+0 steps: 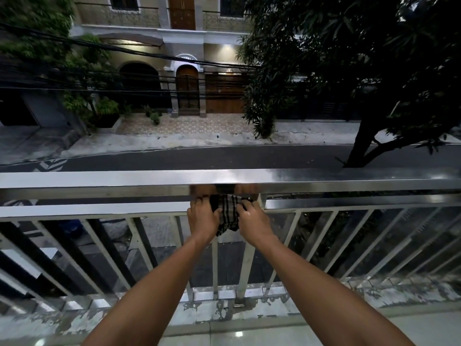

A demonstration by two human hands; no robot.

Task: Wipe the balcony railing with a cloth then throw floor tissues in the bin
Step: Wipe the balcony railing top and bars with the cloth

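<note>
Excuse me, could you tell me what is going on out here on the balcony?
A person is wiping the balcony railing. Both hands, the left hand and the right hand, grip a checked cloth against the lower rail, just under the shiny top rail. No tissues or bin are in view.

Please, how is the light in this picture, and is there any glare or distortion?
Head view: dim dusk light, lamps glowing on the far house; glare and a reflection of both hands on the shiny steel top rail; wide-angle lens splays the balusters outward; left hand and right hand gripping the black-and-white checked cloth look sharp.
</note>
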